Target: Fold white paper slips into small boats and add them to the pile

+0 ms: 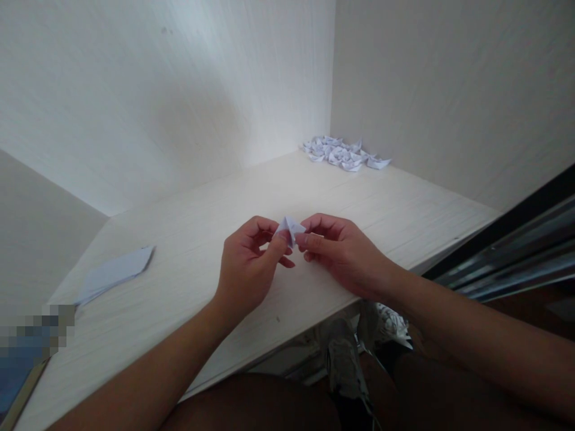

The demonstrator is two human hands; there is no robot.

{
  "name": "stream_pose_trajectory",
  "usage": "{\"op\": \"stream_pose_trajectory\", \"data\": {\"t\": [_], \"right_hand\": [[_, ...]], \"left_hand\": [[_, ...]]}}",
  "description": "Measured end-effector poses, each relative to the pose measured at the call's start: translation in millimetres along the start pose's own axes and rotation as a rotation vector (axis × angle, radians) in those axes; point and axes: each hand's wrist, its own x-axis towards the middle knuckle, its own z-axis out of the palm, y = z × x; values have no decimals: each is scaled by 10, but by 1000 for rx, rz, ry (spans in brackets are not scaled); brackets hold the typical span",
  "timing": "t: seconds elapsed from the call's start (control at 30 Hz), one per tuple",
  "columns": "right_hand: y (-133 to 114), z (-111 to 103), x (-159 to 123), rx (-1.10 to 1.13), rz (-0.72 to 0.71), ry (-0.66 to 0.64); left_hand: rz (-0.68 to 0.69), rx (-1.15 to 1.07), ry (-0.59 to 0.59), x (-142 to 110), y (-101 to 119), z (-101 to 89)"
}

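A small piece of folded white paper (286,226) with a pointed top is held between my two hands, just above the pale board surface (215,209). My left hand (251,257) pinches its left side, the thumb lying across the front. From the right, my right hand (336,251) grips the other corner between thumb and fingers. Some fingertips are hidden behind the paper. Far back in the corner lies a heap of folded paper boats (344,154), small and white.
A stack of white paper sheets (114,272) lies at the left. Pale walls (269,78) meet behind the surface. A dark metal-edged frame (507,239) runs along the right. Shoes (344,359) show below the front edge; a blurred-out patch covers the lower left.
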Motion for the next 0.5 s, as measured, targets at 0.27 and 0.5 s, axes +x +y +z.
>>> {"op": "stream_pose_trajectory", "data": {"t": [0.27,0.5], "right_hand": [[17,52,32,-371,-204,132],[69,196,5,-576,-260,237]], "left_hand": [[16,-26,70,3,-19,1],[-13,25,128,4,11,9]]}}
